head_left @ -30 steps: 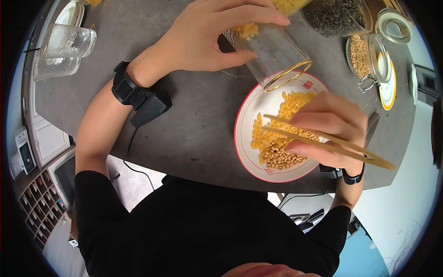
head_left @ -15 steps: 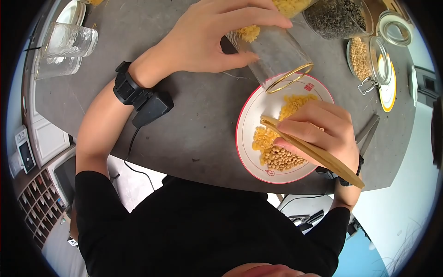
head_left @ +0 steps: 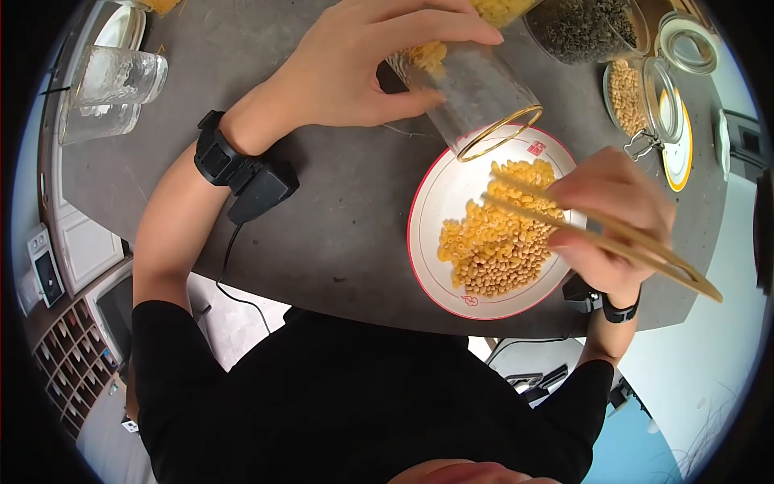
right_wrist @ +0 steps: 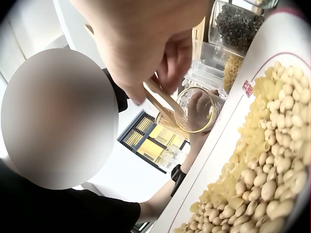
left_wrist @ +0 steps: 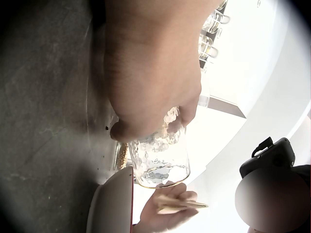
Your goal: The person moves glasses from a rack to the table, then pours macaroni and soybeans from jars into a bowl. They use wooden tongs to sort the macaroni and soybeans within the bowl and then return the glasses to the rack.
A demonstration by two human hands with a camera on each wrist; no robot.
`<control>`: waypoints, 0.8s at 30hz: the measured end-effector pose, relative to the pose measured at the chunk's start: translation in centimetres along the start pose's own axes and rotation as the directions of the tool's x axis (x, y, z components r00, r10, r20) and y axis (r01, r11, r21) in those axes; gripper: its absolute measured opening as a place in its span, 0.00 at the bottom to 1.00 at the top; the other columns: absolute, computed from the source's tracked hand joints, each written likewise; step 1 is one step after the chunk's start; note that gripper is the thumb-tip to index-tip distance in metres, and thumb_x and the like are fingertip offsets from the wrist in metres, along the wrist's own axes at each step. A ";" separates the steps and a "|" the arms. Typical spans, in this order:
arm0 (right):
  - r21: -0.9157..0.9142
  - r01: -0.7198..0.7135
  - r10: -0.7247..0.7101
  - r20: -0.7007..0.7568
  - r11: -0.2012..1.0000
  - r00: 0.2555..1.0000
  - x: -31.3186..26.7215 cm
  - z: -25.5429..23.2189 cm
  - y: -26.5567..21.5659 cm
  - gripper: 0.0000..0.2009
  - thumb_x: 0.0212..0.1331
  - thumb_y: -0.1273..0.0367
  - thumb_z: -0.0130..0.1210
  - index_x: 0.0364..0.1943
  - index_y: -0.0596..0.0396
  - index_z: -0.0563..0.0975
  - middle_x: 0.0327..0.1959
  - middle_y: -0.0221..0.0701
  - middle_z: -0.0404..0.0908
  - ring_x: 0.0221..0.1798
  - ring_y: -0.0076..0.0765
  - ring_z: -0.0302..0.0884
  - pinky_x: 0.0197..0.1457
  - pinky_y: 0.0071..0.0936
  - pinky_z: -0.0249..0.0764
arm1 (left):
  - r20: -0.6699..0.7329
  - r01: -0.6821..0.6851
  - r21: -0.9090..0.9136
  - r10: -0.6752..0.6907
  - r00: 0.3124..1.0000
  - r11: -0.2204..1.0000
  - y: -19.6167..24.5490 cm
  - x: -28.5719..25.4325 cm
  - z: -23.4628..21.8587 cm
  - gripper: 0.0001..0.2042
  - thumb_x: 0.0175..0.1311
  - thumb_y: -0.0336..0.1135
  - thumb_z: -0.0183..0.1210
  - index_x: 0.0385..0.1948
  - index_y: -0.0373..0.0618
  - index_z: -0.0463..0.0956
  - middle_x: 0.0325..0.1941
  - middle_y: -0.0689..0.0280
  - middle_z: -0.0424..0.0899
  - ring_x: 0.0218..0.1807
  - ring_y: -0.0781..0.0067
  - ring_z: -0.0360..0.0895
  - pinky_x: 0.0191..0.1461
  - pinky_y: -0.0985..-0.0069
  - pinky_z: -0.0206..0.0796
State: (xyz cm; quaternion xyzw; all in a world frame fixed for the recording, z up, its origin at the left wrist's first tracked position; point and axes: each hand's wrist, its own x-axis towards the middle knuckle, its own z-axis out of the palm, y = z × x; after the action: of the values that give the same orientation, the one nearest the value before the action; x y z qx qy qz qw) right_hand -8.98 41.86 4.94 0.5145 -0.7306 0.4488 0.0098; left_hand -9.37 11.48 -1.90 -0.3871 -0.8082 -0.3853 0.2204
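My left hand grips a clear glass with a gold rim, lying tilted with its mouth over the plate's far edge. Some yellow pasta shows at the glass's closed end. In my right hand are wooden tongs, held between thumb and fingers above the right side of the plate. The tong tips stand apart over the pasta, with nothing seen between them. On the white, red-rimmed plate, small yellow pasta lies beside pale soybeans.
Beyond the plate stand a container of dark dried leaves and a container of yellow pasta. An open clip jar of beans lies at the right, near a yellow-rimmed plate. Glasses sit at the far left.
The right hand has swung right and slightly away from the body, and the tong tips, together half a second ago, are now apart. The left hand and glass have hardly moved.
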 end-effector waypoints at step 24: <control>-0.119 -0.043 0.074 0.274 0.992 0.959 -0.3 1.7 -0.6 0.14 0.47 0.66 0.75 0.34 0.57 0.83 0.26 0.31 0.78 0.27 0.39 0.79 0.28 0.32 0.74 | 0.010 0.002 0.037 -0.002 1.000 0.999 0.2 0.1 0.1 0.30 0.54 0.34 0.72 0.63 0.51 0.78 0.60 0.59 0.78 0.61 0.55 0.73 0.67 0.58 0.66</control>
State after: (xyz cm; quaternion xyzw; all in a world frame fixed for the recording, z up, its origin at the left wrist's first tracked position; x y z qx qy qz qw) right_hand -7.56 40.92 4.15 0.5491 -0.7637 0.3306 -0.0773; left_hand -9.26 11.69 -1.75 -0.3841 -0.8167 -0.3683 0.2231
